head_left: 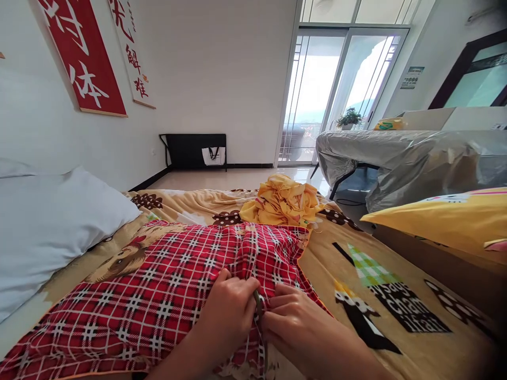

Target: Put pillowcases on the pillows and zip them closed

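Observation:
A red plaid pillowcase with a printed chicken near its left edge lies spread in front of me, plumped up and creased. An orange edging runs down its right side. My left hand is closed, thumb and fingers pinching the fabric beside a seam right of the middle. Just across that seam my right hand has its fingers curled closed on the cloth. Between the two hands runs a thin dark strip along the seam; I cannot tell exactly what it is. The fingertips are partly hidden.
The pillowcase rests on a tan patterned blanket. A white pillow is at the left, a crumpled yellow cloth at the far side, and a yellow pillow at the right. Beyond stands a plastic-covered table.

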Demonstrator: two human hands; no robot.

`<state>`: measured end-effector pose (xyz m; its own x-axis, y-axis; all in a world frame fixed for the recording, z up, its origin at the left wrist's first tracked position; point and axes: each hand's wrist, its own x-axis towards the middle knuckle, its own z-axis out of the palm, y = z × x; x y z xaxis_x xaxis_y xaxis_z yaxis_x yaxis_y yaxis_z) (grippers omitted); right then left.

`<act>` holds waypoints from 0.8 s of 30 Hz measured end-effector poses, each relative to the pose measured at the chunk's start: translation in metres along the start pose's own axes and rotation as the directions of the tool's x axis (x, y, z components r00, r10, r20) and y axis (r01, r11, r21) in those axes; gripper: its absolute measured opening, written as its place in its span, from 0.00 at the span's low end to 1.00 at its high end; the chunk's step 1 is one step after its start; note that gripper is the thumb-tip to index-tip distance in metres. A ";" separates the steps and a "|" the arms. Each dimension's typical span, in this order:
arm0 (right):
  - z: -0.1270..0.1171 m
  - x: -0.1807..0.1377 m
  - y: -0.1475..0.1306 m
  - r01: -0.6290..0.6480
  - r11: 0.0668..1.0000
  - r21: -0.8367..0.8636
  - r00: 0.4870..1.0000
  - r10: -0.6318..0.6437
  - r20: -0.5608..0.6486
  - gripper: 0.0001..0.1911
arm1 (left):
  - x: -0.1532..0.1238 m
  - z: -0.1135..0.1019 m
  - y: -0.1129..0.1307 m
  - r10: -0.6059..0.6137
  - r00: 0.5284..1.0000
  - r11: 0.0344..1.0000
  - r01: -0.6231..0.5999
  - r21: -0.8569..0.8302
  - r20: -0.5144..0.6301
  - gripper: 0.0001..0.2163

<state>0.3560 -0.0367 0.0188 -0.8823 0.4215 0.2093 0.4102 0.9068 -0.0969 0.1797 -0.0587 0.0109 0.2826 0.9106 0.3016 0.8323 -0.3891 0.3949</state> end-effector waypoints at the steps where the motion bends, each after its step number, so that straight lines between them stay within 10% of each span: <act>1: 0.000 0.000 0.000 0.002 1.000 0.002 1.000 -0.002 0.007 0.10 | -0.002 0.000 0.002 -0.016 1.000 1.000 0.016 -0.022 0.012 0.12; 11: -0.002 -0.003 -0.006 0.013 0.999 0.037 1.000 -0.013 -0.021 0.10 | -0.006 0.000 0.006 -0.067 0.994 0.957 0.089 -0.274 0.088 0.13; 24: 0.003 0.006 -0.006 0.062 0.998 0.012 0.996 -0.062 0.066 0.11 | 0.000 -0.002 -0.003 -0.038 0.994 0.926 -0.002 -0.378 -0.099 0.13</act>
<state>0.3476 -0.0401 0.0178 -0.9195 0.3634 0.1498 0.3524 0.9310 -0.0951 0.1765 -0.0583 0.0112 0.2018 0.9064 0.3711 0.5898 -0.4150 0.6928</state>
